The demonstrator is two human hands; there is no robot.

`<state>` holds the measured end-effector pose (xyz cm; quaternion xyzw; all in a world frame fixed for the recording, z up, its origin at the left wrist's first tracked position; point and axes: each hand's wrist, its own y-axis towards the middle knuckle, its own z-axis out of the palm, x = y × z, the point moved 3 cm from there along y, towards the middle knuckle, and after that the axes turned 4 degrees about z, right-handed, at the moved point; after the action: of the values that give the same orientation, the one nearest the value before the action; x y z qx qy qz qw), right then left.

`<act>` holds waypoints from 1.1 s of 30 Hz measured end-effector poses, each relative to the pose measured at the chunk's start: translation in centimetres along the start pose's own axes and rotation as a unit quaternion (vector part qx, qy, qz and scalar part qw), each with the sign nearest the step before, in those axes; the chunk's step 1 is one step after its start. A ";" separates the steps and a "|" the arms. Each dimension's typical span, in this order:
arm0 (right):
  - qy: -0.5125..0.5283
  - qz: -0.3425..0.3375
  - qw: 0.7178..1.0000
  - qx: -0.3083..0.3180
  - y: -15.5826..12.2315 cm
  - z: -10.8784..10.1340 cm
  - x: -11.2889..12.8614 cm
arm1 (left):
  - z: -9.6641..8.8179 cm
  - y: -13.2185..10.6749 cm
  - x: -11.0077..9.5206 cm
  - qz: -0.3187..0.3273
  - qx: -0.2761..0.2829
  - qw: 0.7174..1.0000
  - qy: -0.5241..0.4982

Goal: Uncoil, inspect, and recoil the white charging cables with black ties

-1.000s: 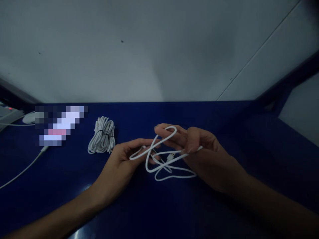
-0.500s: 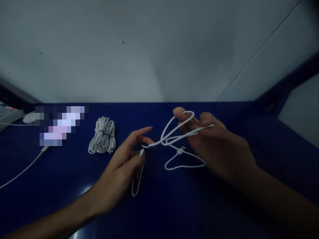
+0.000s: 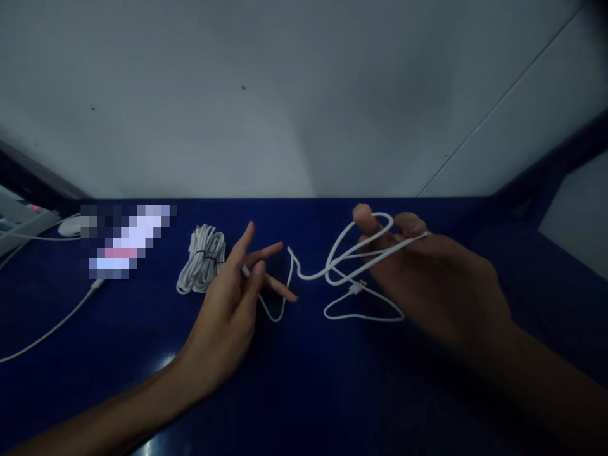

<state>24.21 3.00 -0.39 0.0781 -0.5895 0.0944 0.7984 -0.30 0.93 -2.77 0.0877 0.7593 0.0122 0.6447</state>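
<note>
Spanning the space between our hands over the blue table [image 3: 304, 386], the white cable [image 3: 311, 277] looks thin, smooth and slack, bent into several loose loops. Our right hand [image 3: 444, 285] has thumb and fingers closed on it, with one narrow loop rising at the fingertips and other strands crossing below. A wider loop spreads lower down, beside that hand, and near it we see a white plug [image 3: 355, 289] with a metal tip. Leftward, the cable makes a sharp kink, dips in a U and runs to our left hand [image 3: 232, 304]. There the fingers are spread and a short white piece shows among them, but we cannot tell whether they pinch it.

Just beside the left hand, partly hidden by it, a bundle of white cables [image 3: 194, 275] lies folded on the table, a black tie around its middle. Farther left we see a bright oblong shape [image 3: 126, 244], blurred into blocks, with a white cord [image 3: 66, 324] leading from its near end, and a white box [image 3: 23, 221] bearing a red light.
</note>
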 end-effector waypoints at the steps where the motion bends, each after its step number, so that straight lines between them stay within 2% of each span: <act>1: 0.030 -0.002 1.000 0.004 0.0 0.0 0.0 | -0.2 -0.1 0.0 0.009 -0.004 1.000 0.014; 5: 0.114 0.020 0.993 0.025 0.0 0.1 -0.2 | -0.9 -0.4 -0.4 0.003 -0.043 0.997 0.060; 8: 0.118 0.037 0.992 0.026 0.0 0.1 -0.4 | -0.7 -0.6 -1.1 -0.005 -0.034 0.999 0.041; 11: 0.118 0.040 0.992 0.030 0.1 0.1 -0.4 | -0.3 -0.6 -1.1 -0.054 0.003 0.996 -0.067; 14: 0.117 0.054 0.991 0.045 0.0 0.3 -0.3 | 0.3 -0.4 -0.7 -0.106 0.039 0.975 -0.193; 20: 0.109 0.086 0.989 0.053 0.2 0.5 -0.5 | 1.0 0.6 -1.3 -0.135 0.053 0.934 -0.326; 26: 0.085 0.098 0.986 0.100 0.6 0.2 -1.3 | 1.5 0.7 -1.5 -0.196 0.049 0.908 -0.367; 33: 0.068 0.116 0.984 0.120 0.7 0.2 -1.5 | 1.7 0.7 -1.1 -0.216 0.102 0.904 -0.353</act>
<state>23.47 3.53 -1.77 0.0980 -0.5231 0.2619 0.8051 1.60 1.33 -1.87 -0.0152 0.4790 -0.2367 0.8452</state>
